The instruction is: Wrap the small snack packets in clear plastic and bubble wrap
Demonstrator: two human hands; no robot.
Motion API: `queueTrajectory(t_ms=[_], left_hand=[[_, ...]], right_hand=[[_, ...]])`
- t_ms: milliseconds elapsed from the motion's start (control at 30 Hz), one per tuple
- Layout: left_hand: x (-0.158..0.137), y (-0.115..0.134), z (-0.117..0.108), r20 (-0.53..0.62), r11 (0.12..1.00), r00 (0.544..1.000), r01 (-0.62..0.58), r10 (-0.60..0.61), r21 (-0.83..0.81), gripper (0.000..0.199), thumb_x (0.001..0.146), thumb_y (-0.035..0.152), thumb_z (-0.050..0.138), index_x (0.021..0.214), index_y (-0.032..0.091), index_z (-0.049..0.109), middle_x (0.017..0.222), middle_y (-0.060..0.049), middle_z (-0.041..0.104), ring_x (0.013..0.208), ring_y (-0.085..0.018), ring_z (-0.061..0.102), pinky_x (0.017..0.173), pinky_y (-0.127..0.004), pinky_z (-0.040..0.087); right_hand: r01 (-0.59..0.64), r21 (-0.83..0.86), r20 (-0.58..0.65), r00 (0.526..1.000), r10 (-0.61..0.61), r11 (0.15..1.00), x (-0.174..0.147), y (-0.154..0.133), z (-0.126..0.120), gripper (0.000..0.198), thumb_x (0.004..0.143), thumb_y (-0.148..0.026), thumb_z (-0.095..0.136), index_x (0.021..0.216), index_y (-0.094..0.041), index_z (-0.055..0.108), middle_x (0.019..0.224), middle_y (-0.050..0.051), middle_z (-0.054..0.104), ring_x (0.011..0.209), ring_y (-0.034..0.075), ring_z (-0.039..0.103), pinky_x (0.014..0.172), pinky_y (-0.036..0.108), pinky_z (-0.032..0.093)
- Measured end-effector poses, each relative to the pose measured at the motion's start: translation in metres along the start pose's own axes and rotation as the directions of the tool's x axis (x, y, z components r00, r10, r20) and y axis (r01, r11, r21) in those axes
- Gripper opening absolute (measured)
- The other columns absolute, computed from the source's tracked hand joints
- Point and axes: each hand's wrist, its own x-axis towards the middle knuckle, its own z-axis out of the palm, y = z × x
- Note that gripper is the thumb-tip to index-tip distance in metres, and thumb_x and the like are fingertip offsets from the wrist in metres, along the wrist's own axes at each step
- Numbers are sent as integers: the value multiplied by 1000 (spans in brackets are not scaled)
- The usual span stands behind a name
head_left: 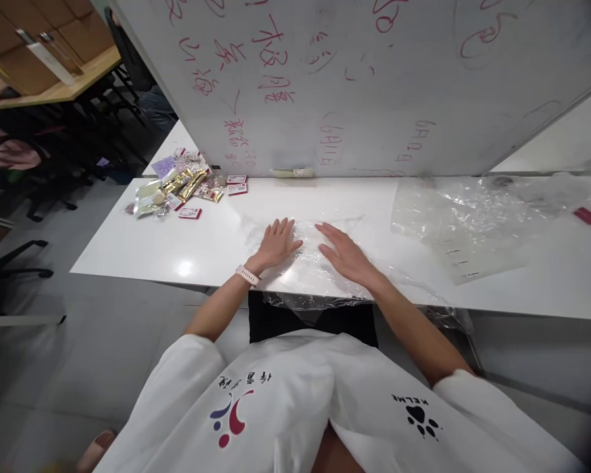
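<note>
A clear plastic bag (308, 266) lies spread on the white table, and its near part hangs over the front edge. My left hand (277, 243), with a pale watch band at the wrist, rests flat on the bag's left side, fingers apart. Across from it, my right hand (345, 253) is over the bag's right side with its fingers stretched out. Neither hand grips anything. A gap of shiny, wrinkled plastic shows between the two hands.
Small packets, including gold sachets (192, 184), and red-and-white boxes (190, 213) lie at the table's left end. More crumpled clear bags (465, 217) cover the right. A whiteboard (315, 85) stands along the back, with a pale green packet (293, 173) at its foot.
</note>
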Motion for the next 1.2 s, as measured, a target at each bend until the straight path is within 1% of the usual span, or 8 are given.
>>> queueTrajectory(t_ms=[133, 267, 400, 533, 700, 867, 1033, 1200], left_hand=[[36, -38, -9, -180, 982, 967, 167, -181, -92, 43, 100, 41, 45, 135, 18, 57, 140, -13, 60, 134, -30, 50, 112, -47, 39], [66, -100, -53, -610, 905, 699, 420, -373, -72, 31, 91, 17, 52, 120, 14, 63, 136, -15, 60, 133, -31, 46, 114, -48, 35], [73, -144, -78, -704, 783, 506, 611, -499, -116, 44, 84, 15, 58, 128, 12, 56, 145, -20, 48, 137, -37, 37, 115, -54, 32], [61, -163, -82, -711, 772, 518, 633, -476, -55, 43, 85, 21, 59, 127, 14, 56, 140, -19, 50, 135, -37, 39, 115, -55, 30], [21, -200, -87, -611, 600, 408, 788, -678, -140, 60, 77, 33, 70, 130, 10, 53, 146, -26, 44, 139, -44, 34, 113, -62, 29], [-4, -210, -83, -621, 680, 479, 724, -620, -119, 51, 80, 40, 68, 121, 12, 58, 126, -23, 60, 128, -41, 45, 109, -55, 37], [44, -166, -77, -669, 884, 638, 463, -381, -61, 52, 84, 43, 66, 126, 17, 53, 126, -17, 60, 124, -36, 50, 107, -50, 41], [116, -134, -67, -600, 794, 594, 596, -536, -119, 54, 81, 36, 69, 125, 10, 51, 131, -26, 54, 128, -42, 47, 108, -56, 36]], right_hand=[[-130, -218, 50, 988, 144, 967, 52, 34, 39, 57, 105, -49, 19, 152, -27, 44, 165, 8, 27, 153, 31, 20, 119, 60, 21], [-164, -307, -62, 986, 152, 937, 63, 65, 37, 54, 105, -45, 21, 149, -28, 48, 164, 8, 31, 152, 27, 24, 118, 54, 23], [-149, -340, -112, 987, 117, 928, 63, 71, 38, 53, 105, -45, 23, 146, -29, 51, 162, 7, 35, 149, 27, 28, 116, 52, 26], [-145, -344, -130, 986, 106, 928, 63, 72, 43, 52, 105, -44, 24, 145, -28, 52, 160, 7, 38, 149, 26, 29, 116, 51, 27], [-139, -337, -135, 986, 98, 931, 62, 73, 42, 52, 105, -44, 23, 144, -28, 53, 160, 7, 38, 148, 26, 30, 117, 51, 27], [-137, -335, -143, 985, 93, 932, 62, 73, 42, 51, 104, -45, 24, 143, -27, 54, 159, 7, 39, 148, 26, 31, 116, 52, 27], [-139, -337, -141, 985, 96, 931, 63, 75, 43, 52, 104, -45, 24, 143, -27, 53, 159, 7, 39, 148, 26, 30, 117, 52, 27], [-142, -341, -142, 985, 99, 929, 63, 76, 44, 50, 104, -44, 26, 142, -28, 53, 160, 6, 39, 148, 26, 31, 117, 52, 27]])
